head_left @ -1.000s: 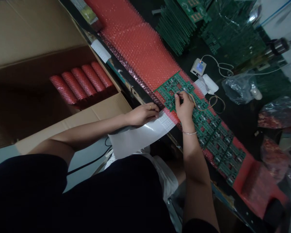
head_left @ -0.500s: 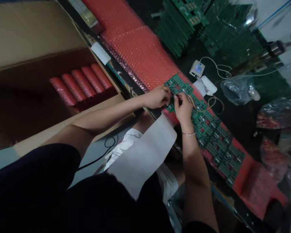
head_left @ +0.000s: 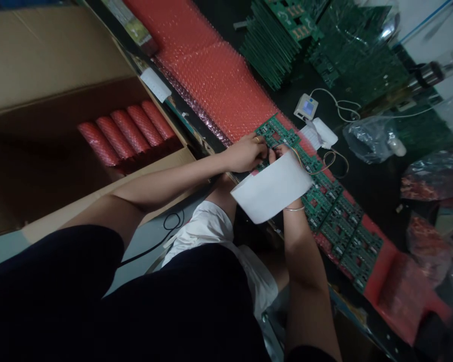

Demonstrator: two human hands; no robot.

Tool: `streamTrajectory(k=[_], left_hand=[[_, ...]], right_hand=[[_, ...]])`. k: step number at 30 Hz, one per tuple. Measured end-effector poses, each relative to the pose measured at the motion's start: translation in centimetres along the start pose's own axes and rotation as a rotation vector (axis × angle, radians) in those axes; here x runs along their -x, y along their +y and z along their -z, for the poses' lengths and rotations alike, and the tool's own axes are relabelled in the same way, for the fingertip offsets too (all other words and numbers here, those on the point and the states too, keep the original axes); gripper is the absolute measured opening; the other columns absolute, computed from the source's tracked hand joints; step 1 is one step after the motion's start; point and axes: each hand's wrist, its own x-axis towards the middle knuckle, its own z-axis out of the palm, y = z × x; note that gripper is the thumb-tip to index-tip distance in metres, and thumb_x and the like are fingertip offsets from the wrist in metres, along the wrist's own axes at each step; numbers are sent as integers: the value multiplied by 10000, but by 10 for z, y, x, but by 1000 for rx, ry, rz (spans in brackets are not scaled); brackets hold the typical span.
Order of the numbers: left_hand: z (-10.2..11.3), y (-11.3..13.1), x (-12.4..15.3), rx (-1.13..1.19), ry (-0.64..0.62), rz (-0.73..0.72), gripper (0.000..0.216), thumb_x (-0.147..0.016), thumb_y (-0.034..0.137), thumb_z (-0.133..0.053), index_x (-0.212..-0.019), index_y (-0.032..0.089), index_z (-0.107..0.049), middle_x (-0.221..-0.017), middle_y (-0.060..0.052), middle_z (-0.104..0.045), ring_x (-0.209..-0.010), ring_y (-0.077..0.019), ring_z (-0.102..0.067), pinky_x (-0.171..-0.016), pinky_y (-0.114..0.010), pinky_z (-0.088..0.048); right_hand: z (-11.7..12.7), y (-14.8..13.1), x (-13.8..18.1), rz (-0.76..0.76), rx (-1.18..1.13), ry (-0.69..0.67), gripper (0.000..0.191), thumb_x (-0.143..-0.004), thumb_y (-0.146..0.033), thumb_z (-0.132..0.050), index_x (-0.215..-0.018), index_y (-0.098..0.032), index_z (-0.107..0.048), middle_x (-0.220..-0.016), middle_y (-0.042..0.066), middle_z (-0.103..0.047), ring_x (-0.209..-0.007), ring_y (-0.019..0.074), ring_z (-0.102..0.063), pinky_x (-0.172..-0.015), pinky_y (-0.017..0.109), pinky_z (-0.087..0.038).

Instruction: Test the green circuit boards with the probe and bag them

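My left hand [head_left: 247,153], a ring on one finger, rests on the near edge of a strip of green circuit boards [head_left: 326,206]. Its fingers are curled together, and what they pinch is hidden. Close by on the right, the fingertips of my right hand [head_left: 281,151] show above a loose white sheet of paper [head_left: 274,188], which covers most of that hand. Thin wires [head_left: 330,156] run from its fingers over the boards and loop to the right. The boards lie on red bubble wrap [head_left: 215,75].
An open cardboard box [head_left: 49,65] at left holds several red bubble-wrap rolls [head_left: 124,133]. Behind the boards are a stack of green boards [head_left: 272,50], a small white device with a screen [head_left: 306,106] and clear plastic bags [head_left: 370,138]. More bags with orange-red contents [head_left: 425,186] lie at right.
The white sheet has swung up and away from my lap and now hides most of my right hand. Both hands stay at nearly the same place on the boards.
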Motion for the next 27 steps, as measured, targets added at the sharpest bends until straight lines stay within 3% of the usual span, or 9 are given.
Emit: streamTrajectory(k=[3, 7, 13, 18, 23, 27], left_hand=[[-1, 2, 16, -22, 44, -72, 258, -981, 218, -584, -1123, 184, -796, -1209, -143, -741, -1144, -303, -645, -1007, -475, -519], [-6, 2, 36, -65, 23, -162, 272, -1047, 302, -571, -1155, 225, -808, -1318, -143, -730, -1218, -322, -624, -1021, -503, -509], [-14, 0, 44, -36, 57, -160, 361, -1090, 427, -537, -1216, 210, -797, -1355, -162, -717, -1296, -337, -605, -1062, -502, -506], [-8, -6, 47, 125, 85, -218, 529, -998, 615, -668, -1276, 181, -783, -1383, -193, -704, -1312, -356, -599, -1121, -542, -512], [5, -9, 54, 124, -53, -264, 878, -807, 706, -834, -1462, 144, -674, -1541, -253, -592, -1439, -437, -524, -1196, -612, -447], [6, -6, 61, -21, -193, -245, 1059, -754, 578, -911, -1614, 121, -494, -1681, -266, -440, -1570, -472, -391, -1277, -612, -342]], right_hand=[[7, -7, 0, -23, -91, 91, 344, -1075, -528, -517, -986, -235, -674, -969, 86, -750, -931, 255, -680, -914, 431, -560], [9, -5, -5, -83, -241, 190, 369, -1068, -561, -523, -969, -234, -665, -996, 76, -759, -922, 223, -703, -908, 403, -578], [0, 4, -33, -49, -249, 115, 268, -1063, -468, -532, -1048, -231, -655, -1015, 71, -758, -886, 198, -710, -851, 365, -600], [-4, 2, -51, 55, -249, -4, 185, -1056, -391, -538, -1061, -223, -614, -1043, 84, -747, -945, 214, -720, -888, 386, -599], [-4, -1, -52, 107, -205, -83, 123, -1054, -320, -529, -1052, -235, -617, -1088, 93, -750, -1006, 236, -717, -959, 440, -598], [-5, -2, -51, 129, -178, -89, 101, -1052, -294, -526, -1057, -243, -613, -1083, 94, -744, -1007, 251, -717, -962, 465, -599]])
